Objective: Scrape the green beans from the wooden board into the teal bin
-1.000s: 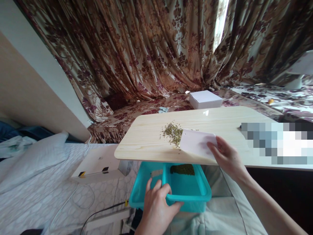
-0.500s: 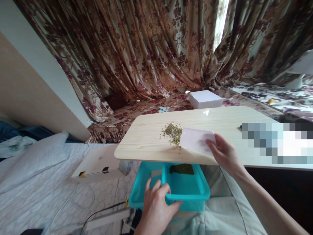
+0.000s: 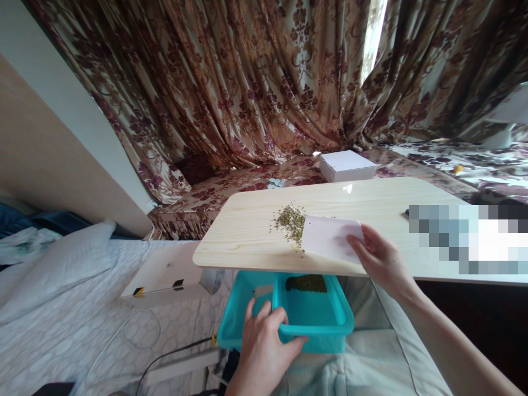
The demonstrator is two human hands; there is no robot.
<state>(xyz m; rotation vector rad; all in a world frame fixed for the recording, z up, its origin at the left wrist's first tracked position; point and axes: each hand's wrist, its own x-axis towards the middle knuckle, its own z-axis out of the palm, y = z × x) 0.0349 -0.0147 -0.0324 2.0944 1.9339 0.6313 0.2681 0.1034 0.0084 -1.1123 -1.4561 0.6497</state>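
A thin white plastic sheet (image 3: 330,236) lies low over the wooden tabletop (image 3: 239,236), its right end pinched in my right hand (image 3: 381,256). Its left edge touches a scattered pile of small green grains (image 3: 290,221). Below the table's front edge is a turquoise two-part bin (image 3: 317,333), its near rim gripped by my left hand (image 3: 266,341) at the divider. The bin's right compartment holds a heap of dark green grains (image 3: 307,283); a little pale material (image 3: 263,290) shows in the left one.
Behind the table sits a white box (image 3: 347,165). A white case (image 3: 169,269) rests on the bed at left, with cables near it. A blurred-out object (image 3: 462,239) is on the table's right side.
The white sheet has shifted very slightly left against the grain pile. My left hand keeps its hold on the bin.
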